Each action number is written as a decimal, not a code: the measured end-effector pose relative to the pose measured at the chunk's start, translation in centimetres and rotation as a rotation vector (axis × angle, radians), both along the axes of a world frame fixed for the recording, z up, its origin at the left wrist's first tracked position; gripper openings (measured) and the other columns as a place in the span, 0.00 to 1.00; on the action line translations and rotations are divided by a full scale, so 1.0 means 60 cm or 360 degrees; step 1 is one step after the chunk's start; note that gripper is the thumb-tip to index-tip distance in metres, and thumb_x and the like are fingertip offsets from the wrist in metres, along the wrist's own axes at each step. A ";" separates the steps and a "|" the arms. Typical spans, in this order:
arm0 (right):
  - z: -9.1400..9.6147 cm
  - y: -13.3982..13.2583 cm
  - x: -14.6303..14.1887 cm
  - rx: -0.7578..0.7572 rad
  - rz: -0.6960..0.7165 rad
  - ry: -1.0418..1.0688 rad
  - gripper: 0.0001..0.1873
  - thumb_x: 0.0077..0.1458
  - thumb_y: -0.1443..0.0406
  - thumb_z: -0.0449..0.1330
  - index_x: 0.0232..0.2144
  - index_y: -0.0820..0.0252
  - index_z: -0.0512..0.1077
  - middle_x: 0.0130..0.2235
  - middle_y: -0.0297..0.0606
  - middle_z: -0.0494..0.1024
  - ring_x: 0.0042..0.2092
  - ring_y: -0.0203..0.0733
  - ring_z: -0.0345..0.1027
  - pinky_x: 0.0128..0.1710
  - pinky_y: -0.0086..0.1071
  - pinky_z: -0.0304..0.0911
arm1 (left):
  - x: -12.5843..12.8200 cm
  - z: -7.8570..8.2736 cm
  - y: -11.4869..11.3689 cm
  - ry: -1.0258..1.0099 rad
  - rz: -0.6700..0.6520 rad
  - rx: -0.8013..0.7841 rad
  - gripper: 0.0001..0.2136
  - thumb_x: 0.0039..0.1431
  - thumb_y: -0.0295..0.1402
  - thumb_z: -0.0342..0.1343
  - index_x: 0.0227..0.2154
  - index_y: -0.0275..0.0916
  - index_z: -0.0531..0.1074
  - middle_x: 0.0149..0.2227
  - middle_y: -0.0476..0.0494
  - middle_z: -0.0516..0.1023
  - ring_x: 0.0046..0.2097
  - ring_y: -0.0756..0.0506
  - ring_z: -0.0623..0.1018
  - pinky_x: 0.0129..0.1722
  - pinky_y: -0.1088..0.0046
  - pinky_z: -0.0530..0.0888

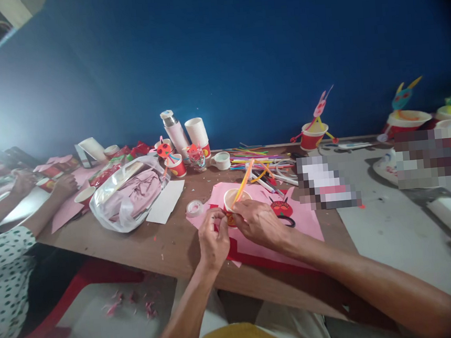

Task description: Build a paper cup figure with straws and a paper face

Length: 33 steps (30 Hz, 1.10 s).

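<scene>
Head view: we are seeing the right hand [259, 218] gripping a paper cup [230, 196] near its rim, an orange strip [244, 181] standing tilted out of the cup. The left hand [214, 236] is meeting the cup's near side, its thumb and fingers bunching narrowly; whether they are pinching anything, we cannot tell. We are noting the cup over pink paper [307, 230], a tape roll [194, 208] lying left, a red cutout [281, 208] right.
</scene>
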State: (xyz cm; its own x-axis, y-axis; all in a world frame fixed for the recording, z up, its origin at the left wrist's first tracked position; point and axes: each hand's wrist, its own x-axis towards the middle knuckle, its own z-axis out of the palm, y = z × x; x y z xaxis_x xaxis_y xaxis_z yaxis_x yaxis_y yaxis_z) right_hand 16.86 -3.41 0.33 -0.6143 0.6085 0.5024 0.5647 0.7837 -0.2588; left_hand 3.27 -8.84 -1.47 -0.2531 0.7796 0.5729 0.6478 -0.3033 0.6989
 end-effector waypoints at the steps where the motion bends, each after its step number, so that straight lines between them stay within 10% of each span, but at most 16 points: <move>1: 0.000 0.000 0.000 0.0009 0.0008 0.0007 0.11 0.58 0.66 0.46 0.30 0.62 0.68 0.26 0.38 0.72 0.29 0.39 0.64 0.27 0.30 0.49 | -0.001 0.000 0.001 -0.0080 -0.0022 -0.0058 0.03 0.54 0.31 0.52 0.28 0.37 0.67 0.32 0.45 0.72 0.37 0.48 0.72 0.39 0.73 0.68; 16: 0.003 0.000 -0.001 -0.0067 0.0242 0.0129 0.07 0.53 0.71 0.49 0.28 0.62 0.67 0.27 0.36 0.71 0.30 0.37 0.61 0.30 0.29 0.53 | -0.035 0.000 0.001 -0.1252 -0.0661 -0.0551 0.06 0.49 0.30 0.57 0.26 0.36 0.65 0.26 0.50 0.66 0.29 0.52 0.67 0.32 0.77 0.65; 25: -0.006 -0.001 -0.004 0.0148 0.0143 0.0015 0.09 0.55 0.70 0.50 0.26 0.61 0.67 0.25 0.37 0.72 0.29 0.38 0.63 0.29 0.30 0.51 | -0.019 0.018 -0.014 -0.0322 -0.0119 -0.0440 0.04 0.53 0.31 0.51 0.26 0.37 0.66 0.27 0.49 0.69 0.31 0.50 0.69 0.35 0.74 0.66; 33: 0.006 -0.005 -0.003 0.0192 -0.0022 0.0051 0.10 0.53 0.67 0.52 0.21 0.61 0.68 0.22 0.36 0.72 0.26 0.37 0.62 0.27 0.31 0.46 | 0.007 0.034 -0.018 -0.0347 -0.0045 -0.0449 0.05 0.53 0.32 0.51 0.25 0.37 0.66 0.25 0.50 0.69 0.29 0.50 0.69 0.32 0.75 0.66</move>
